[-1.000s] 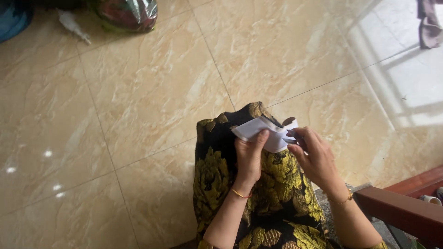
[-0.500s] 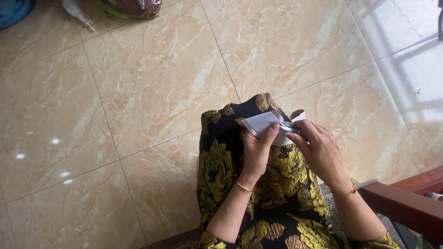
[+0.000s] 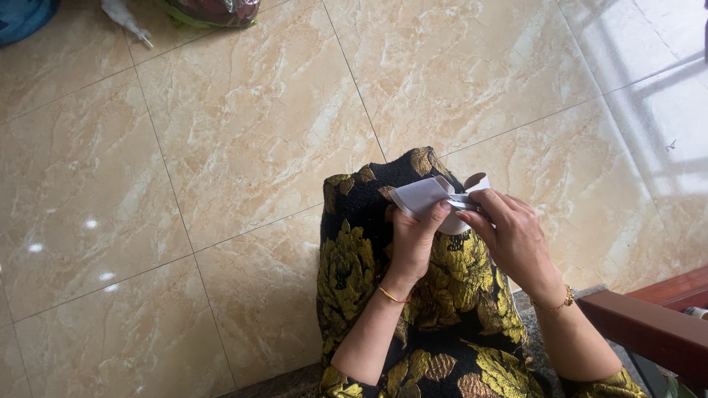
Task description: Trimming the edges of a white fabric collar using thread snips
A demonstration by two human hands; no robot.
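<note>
A small white folded piece of paper (image 3: 419, 196) is held over my lap, which is covered by a black garment with gold flowers (image 3: 435, 295). My left hand (image 3: 414, 237) grips the paper from below, thumb pressed on its top face. My right hand (image 3: 509, 234) pinches the paper's right edge, where a curled flap (image 3: 476, 180) sticks up. Both wrists wear thin gold bracelets. What lies between the right fingers and the paper is hidden.
Glossy beige marble floor tiles (image 3: 243, 147) fill the view. A blue object (image 3: 22, 15), a white scrap (image 3: 125, 18) and a shiny bag (image 3: 214, 11) lie along the top edge. A dark red wooden rail (image 3: 649, 332) runs at lower right.
The view has shifted slightly, so hands and lap sit lower and to the right in the frame. Both hands keep their hold on the paper; the fold at its right edge looks tighter.
</note>
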